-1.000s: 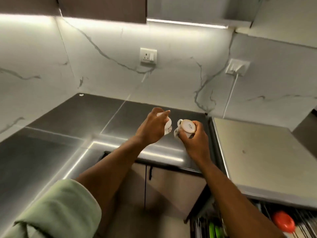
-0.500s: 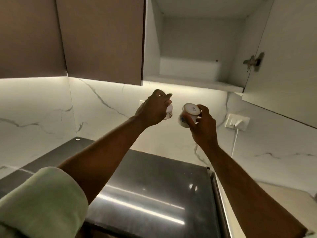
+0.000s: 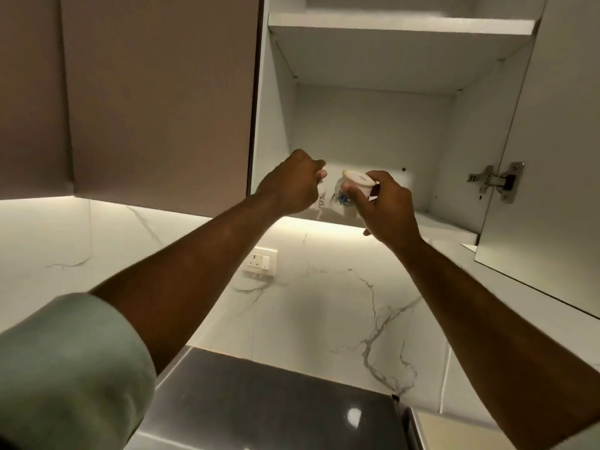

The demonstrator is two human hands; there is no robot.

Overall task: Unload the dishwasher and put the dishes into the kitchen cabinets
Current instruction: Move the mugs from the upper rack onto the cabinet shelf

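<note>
1. A person stands at the desk (image 3: pixel 259 401) and reaches both bare arms up towards an open wall cabinet (image 3: pixel 367 131).
2. The left hand (image 3: pixel 289 186) is curled into a near fist, its fingers (image 3: pixel 311 168) wrapped round the left cup (image 3: pixel 319 201). Only a strip of white with dark print shows past the knuckles.
3. The right hand (image 3: pixel 386 209) grips the right cup (image 3: pixel 355 181), thumb on the near side and fingers (image 3: pixel 386 185) curled over the far side. This cup is tipped so that its round pale base faces the viewer, and a blue pattern shows on its side.
4. The two cups are just beside each other, in the air in front of the cabinet opening and just above the front edge of the lower shelf (image 3: pixel 451 230). I cannot tell whether they touch.
5. An upper shelf (image 3: pixel 399 26) runs across the top of the cabinet, and its door (image 3: pixel 552 151) stands open on the right with a metal hinge (image 3: pixel 496 183) showing.
6. To the left hangs a closed brown door (image 3: pixel 159 99).
7. Below, on the marbled wall (image 3: pixel 324 313), sits a white socket (image 3: pixel 261 261).
8. A pale green sleeve (image 3: pixel 65 368) is rolled up on the left arm.
</note>
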